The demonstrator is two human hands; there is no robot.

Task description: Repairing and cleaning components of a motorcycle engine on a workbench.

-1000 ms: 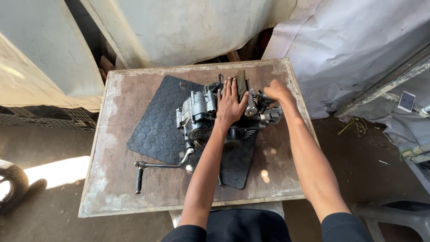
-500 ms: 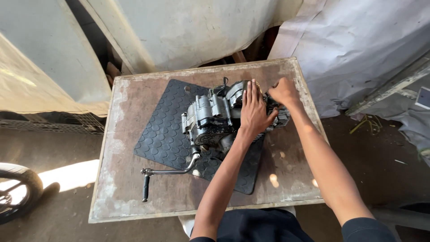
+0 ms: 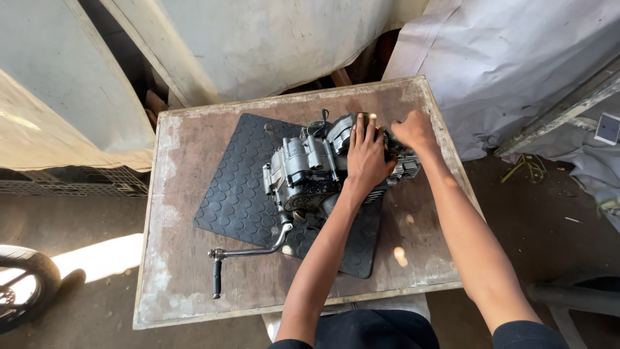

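A grey motorcycle engine [image 3: 307, 168] lies on a black studded rubber mat [image 3: 242, 187] on a worn wooden table [image 3: 177, 271]. My left hand [image 3: 368, 155] rests flat on the engine's upper right part, fingers spread and pointing away from me. My right hand [image 3: 413, 132] is closed at the engine's far right end, and what it grips is hidden. A metal kick-start lever [image 3: 248, 252] sticks out from the engine toward the table's near left, ending in a black rubber grip [image 3: 216, 284].
Pale sheets lean behind the table [image 3: 258, 39]. A grey tarpaulin [image 3: 516, 71] hangs at the right. A tyre [image 3: 22, 287] stands on the ground at the lower left. A dark crate [image 3: 71, 184] sits left of the table.
The view has shifted so the table sits further right and lower. Both hands stay on the engine, and the right hand has closed at its far right end.
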